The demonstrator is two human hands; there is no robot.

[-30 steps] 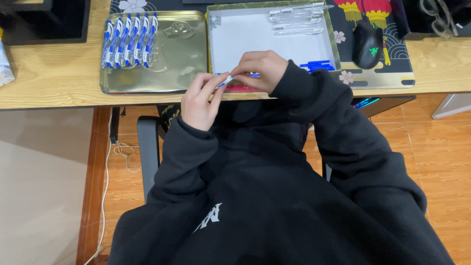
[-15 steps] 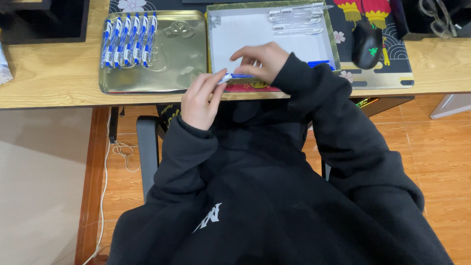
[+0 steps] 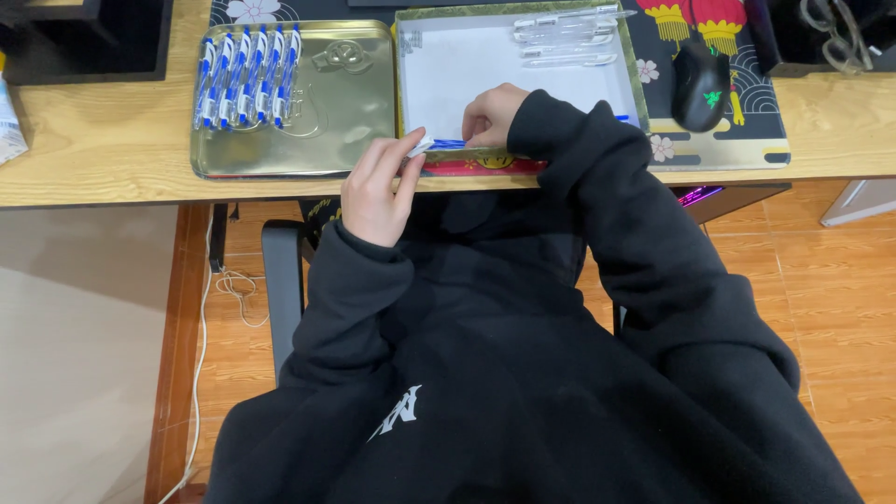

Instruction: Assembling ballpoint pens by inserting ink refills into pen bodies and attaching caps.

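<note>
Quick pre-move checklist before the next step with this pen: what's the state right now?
1. Left hand grips the pen end: ok.
2. Right hand on the pen's other end: ok.
3. Pen parts fully joined: cannot tell, fingers hide it.
4. Finished pens lined up in the gold tray: ok.
5. Clear barrels at hand in the white tray: ok.
6. Mouse away from both hands: ok.

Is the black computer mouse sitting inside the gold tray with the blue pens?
No, the black mouse sits on the patterned mat, far from the gold tray.
</note>
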